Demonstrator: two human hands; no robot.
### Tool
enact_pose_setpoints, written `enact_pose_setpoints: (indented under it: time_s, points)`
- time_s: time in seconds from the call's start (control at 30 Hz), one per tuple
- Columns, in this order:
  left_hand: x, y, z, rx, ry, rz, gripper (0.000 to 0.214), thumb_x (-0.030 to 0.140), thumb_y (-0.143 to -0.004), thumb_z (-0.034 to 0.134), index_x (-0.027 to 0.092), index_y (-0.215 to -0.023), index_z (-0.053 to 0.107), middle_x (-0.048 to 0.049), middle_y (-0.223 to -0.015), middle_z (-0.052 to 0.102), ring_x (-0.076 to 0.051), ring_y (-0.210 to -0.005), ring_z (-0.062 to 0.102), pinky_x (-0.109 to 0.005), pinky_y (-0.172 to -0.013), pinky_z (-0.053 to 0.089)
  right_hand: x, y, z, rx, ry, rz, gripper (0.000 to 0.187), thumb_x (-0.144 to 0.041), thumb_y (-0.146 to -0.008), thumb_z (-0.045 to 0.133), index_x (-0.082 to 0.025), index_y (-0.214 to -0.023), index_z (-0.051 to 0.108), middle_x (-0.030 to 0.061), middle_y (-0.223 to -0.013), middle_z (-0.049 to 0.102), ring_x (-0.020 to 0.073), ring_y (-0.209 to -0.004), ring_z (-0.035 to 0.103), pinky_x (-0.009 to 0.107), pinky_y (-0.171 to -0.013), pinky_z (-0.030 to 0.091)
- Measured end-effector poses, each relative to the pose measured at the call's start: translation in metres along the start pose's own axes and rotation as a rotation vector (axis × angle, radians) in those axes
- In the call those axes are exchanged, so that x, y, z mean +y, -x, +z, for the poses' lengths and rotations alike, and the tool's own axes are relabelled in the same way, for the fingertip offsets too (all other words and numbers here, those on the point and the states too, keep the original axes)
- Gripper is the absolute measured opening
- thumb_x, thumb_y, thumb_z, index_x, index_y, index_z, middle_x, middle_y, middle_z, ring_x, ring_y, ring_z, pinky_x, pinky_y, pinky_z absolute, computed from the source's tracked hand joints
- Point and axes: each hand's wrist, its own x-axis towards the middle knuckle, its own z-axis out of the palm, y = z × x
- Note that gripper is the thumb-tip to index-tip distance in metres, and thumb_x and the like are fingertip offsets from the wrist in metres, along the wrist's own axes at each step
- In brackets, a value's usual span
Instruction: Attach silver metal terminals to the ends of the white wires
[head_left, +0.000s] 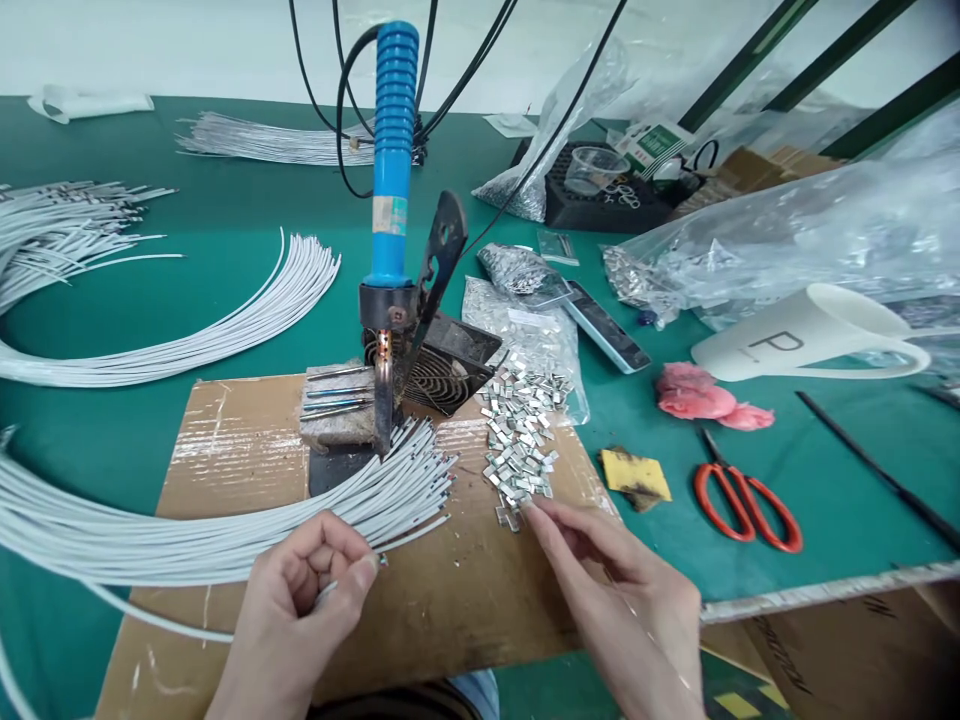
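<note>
**Bench lot: wire ends, clips and hot iron, as held**

Item 1. Left hand: curled shut, thumb pressed to the forefinger, pinching one white wire near its stripped end. The tip pokes out just past the thumbnail, over the cardboard sheet. The rest of the wire runs back under the palm.

Item 2. Right hand: fingers stretched forward, fingertips touching the near edge of the heap of metal clips. Thumb and forefinger lie close together. Whether a clip sits between them cannot be told.

Item 3. Wire bundle: a fan of white wires lying across the cardboard, ends pointing toward the clips and just beside the left hand.

Item 4. Soldering iron: blue handle upright in its stand, tip down near the bundle ends, with a small fan behind it.

Item 5. Sundries on the green table: yellow sponge, red scissors, and a white cup lying on its side.

Hazard notes (judgement):
- The iron's tip stands near the bundle ends and not far from either hand. A careless reach across could scorch a finger or melt insulation.
- The clips are small and loosely heaped. A sweeping fingertip could scatter them off the cardboard, or lift two at once.
- The pinch sits close to the wire's end. A slack grip could let the wire spring back into the bundle, where it would be lost among the others.
- Stray strands at the stripped tip could splay if pushed against a clip off-line.
</note>
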Motion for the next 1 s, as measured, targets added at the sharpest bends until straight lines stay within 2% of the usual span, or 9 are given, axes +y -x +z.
enact_pose_setpoints:
  time_s: [0.1,0.23,0.33,0.43,0.53,0.63,0.7,0.83,1.0]
  points:
    - [0.002,-0.001,0.002,0.015,0.0,0.002,0.023,0.031,-0.061,0.082,0.016,-0.058,0.065,0.0078,-0.046,0.046,-0.006,-0.047,0.031,-0.019,-0.05,0.018,0.012,-0.007,-0.003,-0.079,0.169,0.055,0.022,-0.044,-0.083,0.076,-0.024,-0.078,0.081,0.002,-0.066,0.069,0.0178,-0.055,0.059,0.03,-0.054,0.048]
    - [0.003,-0.002,0.005,0.035,0.005,0.011,0.021,0.029,-0.061,0.081,0.015,-0.057,0.065,0.0081,-0.046,0.046,-0.005,-0.046,0.031,-0.018,-0.05,0.019,0.018,-0.006,0.003,-0.12,0.132,0.073,0.024,-0.046,-0.083,0.073,-0.023,-0.076,0.079,0.0017,-0.063,0.068,0.0179,-0.053,0.059,0.029,-0.051,0.048]
    - [0.001,-0.003,0.005,0.038,0.035,0.011,0.02,0.027,-0.059,0.082,0.015,-0.056,0.066,0.0073,-0.046,0.048,-0.005,-0.046,0.034,-0.017,-0.05,0.022,0.017,-0.001,0.005,-0.097,0.103,0.093,0.026,-0.047,-0.084,0.074,-0.022,-0.081,0.078,0.0029,-0.068,0.07,0.0168,-0.054,0.06,0.027,-0.05,0.051]
    - [-0.001,-0.003,0.005,0.028,0.064,0.004,0.019,0.024,-0.058,0.084,0.015,-0.056,0.067,0.0064,-0.046,0.051,-0.005,-0.045,0.038,-0.015,-0.048,0.024,0.002,0.007,0.007,-0.02,-0.092,0.234,0.026,-0.047,-0.081,0.08,-0.021,-0.086,0.077,0.0026,-0.072,0.074,0.0142,-0.054,0.063,0.023,-0.051,0.055]
    - [-0.003,-0.003,0.005,0.005,0.1,0.01,0.017,0.021,-0.059,0.085,0.015,-0.057,0.069,0.0054,-0.047,0.055,-0.006,-0.045,0.043,-0.015,-0.047,0.029,-0.03,0.016,0.017,0.014,-0.402,0.416,0.021,-0.042,-0.078,0.085,-0.023,-0.082,0.079,-0.0014,-0.062,0.071,0.0111,-0.05,0.062,0.018,-0.05,0.055]
    - [-0.004,-0.002,0.004,-0.015,0.121,0.01,0.018,0.02,-0.058,0.086,0.015,-0.057,0.069,0.0048,-0.049,0.057,-0.006,-0.046,0.045,-0.014,-0.048,0.032,-0.061,0.022,0.031,-0.112,-0.656,0.541,0.019,-0.039,-0.071,0.091,-0.023,-0.074,0.081,-0.0017,-0.057,0.071,0.0098,-0.049,0.062,0.015,-0.049,0.054]
    - [-0.005,-0.001,0.003,-0.019,0.11,0.004,0.019,0.02,-0.058,0.087,0.015,-0.057,0.069,0.0048,-0.049,0.057,-0.005,-0.047,0.043,-0.013,-0.048,0.031,-0.073,0.023,0.038,-0.213,-0.768,0.618,0.022,-0.041,-0.067,0.095,-0.023,-0.074,0.083,-0.0004,-0.058,0.073,0.0098,-0.05,0.064,0.014,-0.05,0.055]
    - [-0.009,-0.002,0.0,-0.034,0.083,0.024,0.018,0.021,-0.061,0.087,0.016,-0.058,0.07,0.0042,-0.05,0.057,-0.005,-0.048,0.04,-0.014,-0.047,0.027,-0.077,0.022,0.042,-0.345,-0.82,0.665,0.029,-0.045,-0.065,0.096,-0.02,-0.075,0.084,0.0011,-0.057,0.072,0.0125,-0.05,0.066,0.02,-0.053,0.06]
    - [-0.008,-0.002,0.001,-0.05,0.113,0.038,0.016,0.02,-0.062,0.087,0.019,-0.059,0.071,-0.001,-0.064,0.072,-0.009,-0.055,0.055,-0.015,-0.049,0.038,-0.074,0.022,0.041,-0.383,-0.817,0.69,0.031,-0.046,-0.064,0.097,-0.02,-0.076,0.085,0.0005,-0.054,0.07,0.0136,-0.05,0.066,0.022,-0.054,0.061]
